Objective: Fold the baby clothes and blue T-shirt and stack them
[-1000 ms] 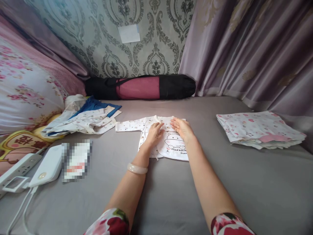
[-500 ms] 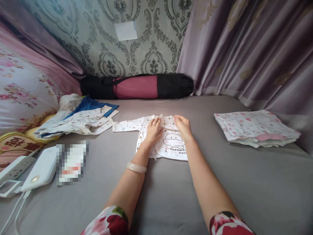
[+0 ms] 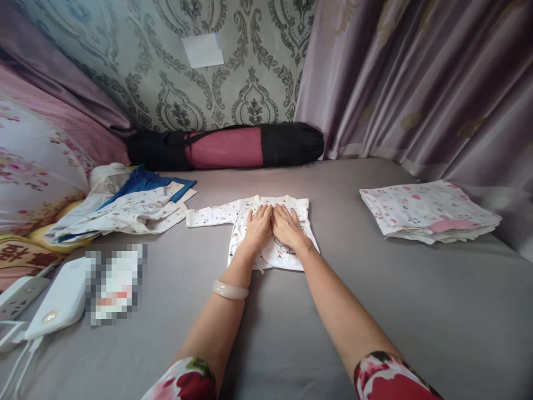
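A small white baby top (image 3: 287, 256) with a cartoon print lies flat on the grey bedsheet (image 3: 375, 311), one sleeve (image 3: 208, 215) stretched out to the left. My left hand (image 3: 258, 225) and my right hand (image 3: 286, 226) rest side by side on its chest, palms down, fingers straight and close together. Neither hand grips anything. A pale bangle (image 3: 230, 289) sits on my left wrist.
A loose heap of baby clothes (image 3: 125, 205) lies at the left, a folded stack of pink-printed cloth (image 3: 428, 211) at the right. A black and pink rolled bag (image 3: 225, 147) lies along the wall. A white power strip and charger (image 3: 45, 300) sit at the near left, by floral pillows.
My right hand has slid left from the top's right shoulder to the middle, and both hands now lie flat together. The right side looks folded in.
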Demonstrator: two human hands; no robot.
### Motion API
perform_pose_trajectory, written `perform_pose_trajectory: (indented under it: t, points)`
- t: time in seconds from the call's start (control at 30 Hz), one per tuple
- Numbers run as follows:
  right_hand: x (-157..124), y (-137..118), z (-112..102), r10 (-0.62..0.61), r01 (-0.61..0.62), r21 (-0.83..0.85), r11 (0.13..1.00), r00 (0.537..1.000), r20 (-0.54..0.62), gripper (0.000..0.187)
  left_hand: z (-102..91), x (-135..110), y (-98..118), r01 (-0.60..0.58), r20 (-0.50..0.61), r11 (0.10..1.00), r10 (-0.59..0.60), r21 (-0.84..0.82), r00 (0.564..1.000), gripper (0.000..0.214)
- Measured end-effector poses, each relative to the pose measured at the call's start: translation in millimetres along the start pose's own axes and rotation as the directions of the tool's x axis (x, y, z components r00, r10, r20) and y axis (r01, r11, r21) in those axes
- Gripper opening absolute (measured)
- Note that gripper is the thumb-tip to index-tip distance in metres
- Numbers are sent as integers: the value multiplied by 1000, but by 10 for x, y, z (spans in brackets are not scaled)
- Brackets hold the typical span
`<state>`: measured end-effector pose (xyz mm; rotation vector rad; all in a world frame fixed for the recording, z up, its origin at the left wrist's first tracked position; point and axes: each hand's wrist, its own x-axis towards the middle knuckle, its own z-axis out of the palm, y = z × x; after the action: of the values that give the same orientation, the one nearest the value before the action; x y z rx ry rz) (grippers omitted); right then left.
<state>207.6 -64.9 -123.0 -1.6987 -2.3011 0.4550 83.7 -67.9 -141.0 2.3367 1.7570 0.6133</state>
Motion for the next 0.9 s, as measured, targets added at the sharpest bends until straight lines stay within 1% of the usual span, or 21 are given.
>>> perform_pose_trajectory:
  t: [0.1, 0.2, 0.3, 0.37, 0.47, 0.57, 0.67, 0.8, 0.87, 0.9]
  points:
    - [2, 65, 16, 58, -58, -43, 997, 998, -2, 56, 2, -28, -25, -15, 8, 1000, 15, 2, 1000, 48]
    - [8, 139, 24, 137, -140, -74, 987, 990, -41, 61, -2, -45, -37, -31, 10, 999, 31, 8, 999, 44]
    - [11, 206, 25, 209, -217, -95, 971, 974, -92, 63, -19, -51, -8, -17, -9, 1000, 17, 1, 1000, 38]
    - [11, 246, 16, 248, -260, -94, 961, 961, -121, 62, -39, -57, 21, -6, -15, 1000, 6, -1, 1000, 37]
    - [6, 305, -13, 289, -301, -79, 950, 947, -138, 62, -76, -76, 48, -6, 13, 1000, 6, 6, 1000, 38]
    - [-4, 384, -53, 334, -345, -55, 937, 930, -153, 62, -101, -97, 43, -2, 50, 1000, 2, 13, 999, 41]
    - [-18, 475, -97, 378, -387, -20, 922, 911, -167, 62, -107, -109, 22, -10, 48, 1000, 10, 12, 999, 41]
    - [-30, 507, -160, 408, -416, -18, 909, 898, -162, 60, -94, -113, 2, -39, 15, 999, 39, 12, 999, 39]
    - [-30, 432, -173, 366, -381, -49, 923, 912, -186, 58, -81, -112, 2, -38, 0, 999, 38, 4, 999, 40]
    - [-29, 369, -169, 319, -338, -67, 939, 927, -198, 58, -74, -109, 5, -29, -8, 1000, 29, -5, 1000, 42]
